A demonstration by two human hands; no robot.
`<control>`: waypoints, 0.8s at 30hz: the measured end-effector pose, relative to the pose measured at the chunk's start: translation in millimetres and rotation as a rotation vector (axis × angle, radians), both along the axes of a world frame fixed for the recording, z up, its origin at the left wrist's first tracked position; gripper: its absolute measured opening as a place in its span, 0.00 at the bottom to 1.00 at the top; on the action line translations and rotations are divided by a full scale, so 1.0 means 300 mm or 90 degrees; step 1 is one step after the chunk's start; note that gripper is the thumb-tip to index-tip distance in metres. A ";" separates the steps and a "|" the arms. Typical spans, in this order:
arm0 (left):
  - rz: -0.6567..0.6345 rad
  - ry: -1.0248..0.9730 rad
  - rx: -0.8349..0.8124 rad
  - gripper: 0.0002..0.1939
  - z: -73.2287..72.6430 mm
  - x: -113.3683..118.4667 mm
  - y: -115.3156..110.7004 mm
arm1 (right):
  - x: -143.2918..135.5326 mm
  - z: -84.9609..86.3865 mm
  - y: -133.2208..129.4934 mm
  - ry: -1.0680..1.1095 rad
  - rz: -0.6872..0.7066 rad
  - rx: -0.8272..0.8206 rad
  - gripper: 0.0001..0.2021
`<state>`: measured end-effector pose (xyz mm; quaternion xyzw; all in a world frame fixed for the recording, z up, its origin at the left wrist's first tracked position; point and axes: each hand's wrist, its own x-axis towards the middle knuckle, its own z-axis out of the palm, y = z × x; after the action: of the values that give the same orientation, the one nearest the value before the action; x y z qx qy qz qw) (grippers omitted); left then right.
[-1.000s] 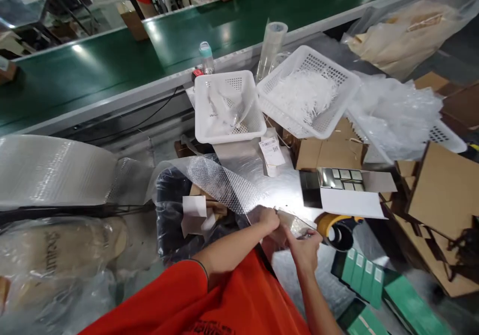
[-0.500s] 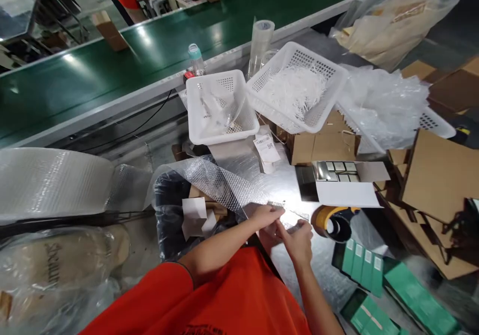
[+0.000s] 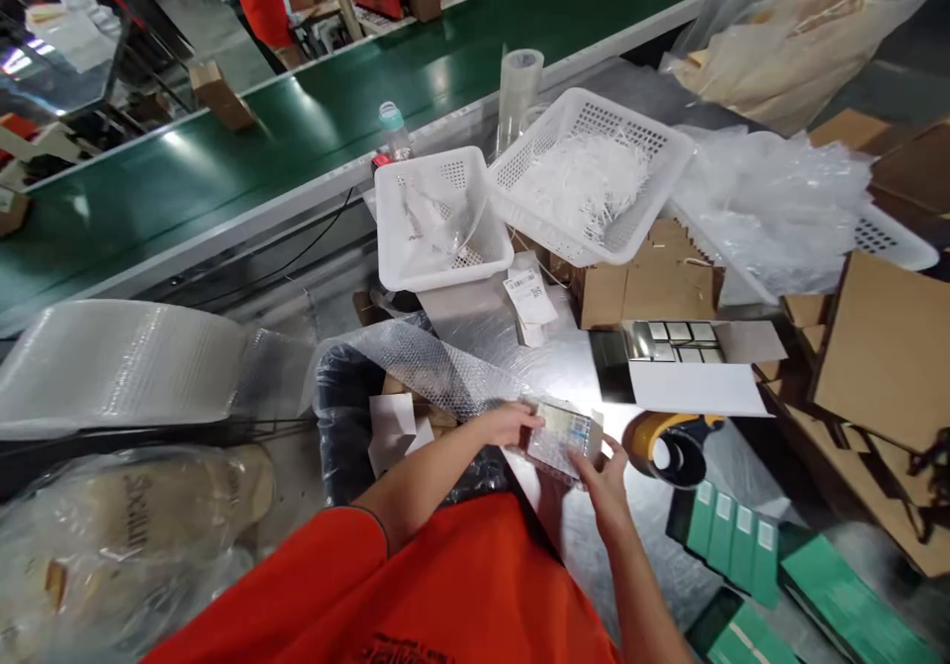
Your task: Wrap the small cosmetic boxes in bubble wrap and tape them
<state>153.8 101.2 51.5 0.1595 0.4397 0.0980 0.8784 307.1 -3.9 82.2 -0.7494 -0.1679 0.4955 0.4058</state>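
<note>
Holding a small, flat bubble-wrapped box (image 3: 560, 438) at its two ends, both hands work over the near part of the metal worktop (image 3: 549, 357), left of the tape dispenser (image 3: 644, 433). The box looks light, probably stiff at its core, with a soft, springy skin that gives a little under the fingers. The shiny film may be slippery and its layers could slide or loosen if only the outer one is pinched. What sits inside is hard to make out; it may be fragile, so a broad, gentle hold on opposite edges suits it better than a hard press on the middle of the face.

The left hand (image 3: 512, 424) is partly closed on the left end, fingers reaching across the edge, palm turned down. The right hand (image 3: 605, 486) is also partly closed, its thumb on the near right part of the face and its fingers spread round the right end. The left forearm comes in low from the left, across the front of the red shirt (image 3: 475, 575); the right one rises steeply from the near side. The bubble wrap strip (image 3: 416, 359) runs from the roll (image 3: 134, 362) at left towards the hands; whether it joins the box's wrapping is unclear.
</note>
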 end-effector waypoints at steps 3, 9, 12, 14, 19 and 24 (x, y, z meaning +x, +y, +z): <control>0.022 0.022 0.046 0.11 -0.014 0.089 -0.041 | 0.079 0.014 -0.005 -0.065 0.000 -0.059 0.53; -0.054 0.293 0.304 0.09 0.013 0.123 -0.028 | 0.038 0.082 0.036 -0.292 0.076 -0.166 0.53; -0.150 0.476 0.458 0.06 0.031 0.083 -0.007 | -0.089 0.115 0.077 -0.485 0.148 -0.253 0.49; -0.168 0.482 0.469 0.07 0.041 0.062 -0.003 | -0.165 0.123 0.095 -0.576 0.178 -0.277 0.47; -0.187 0.390 0.451 0.15 0.066 0.038 -0.002 | -0.224 0.114 0.084 -0.660 0.231 -0.242 0.46; -0.206 0.265 0.326 0.22 0.069 -0.042 0.042 | -0.143 0.084 0.044 -0.508 0.216 -0.045 0.41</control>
<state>141.2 113.8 72.1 0.4584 0.5391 0.0305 0.7059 264.3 9.4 107.4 -0.8574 -0.4153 0.2322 0.1960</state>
